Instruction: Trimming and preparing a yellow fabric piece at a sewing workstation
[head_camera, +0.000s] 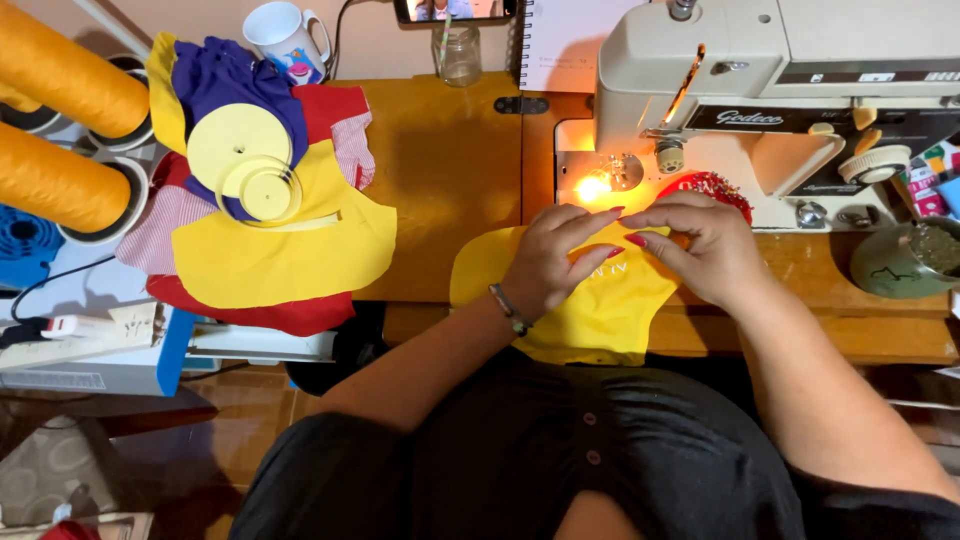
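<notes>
While scanning from the left edge across to the sewing machine:

Far left: two orange thread cones (60, 120) lying on their sides by a blue spool holder (25, 245), apparently parked within reach but off the working area.

Left of centre: a fabric pile (270, 200) of cut yellow, red, striped and purple pieces, stacked flat on the counter (450, 170); two pale yellow discs (245, 160) resting on top, probably acting as weights to keep the pieces flat.

Back edge: a white mug (285, 38), a small glass jar (460, 55) and a spiral notebook (575, 40), pushed against the wall, well apart from the cloth.

Centre: yellow fabric piece (590, 310) spread at the counter's front edge, just in front of the machine's lit needle area, its lower edge hanging toward the lap.

Left hand (550, 262): palm down on the yellow fabric piece, fingers stretched toward the lamp, pressing rather than gripping; a bracelet at the wrist. Seemingly there to hold the cloth flat.

Right hand (700, 250): fingers curled, tips meeting the left hand's fingertips at the fabric's upper edge, pinching something small there; what exactly, too small to tell.

Right: sewing machine (780, 100), cream-coloured, lamp glowing over the plate; a red pincushion (715, 188) just behind the right hand, handy for pins.

Far right: a green bowl (905, 262) on the counter.
</notes>
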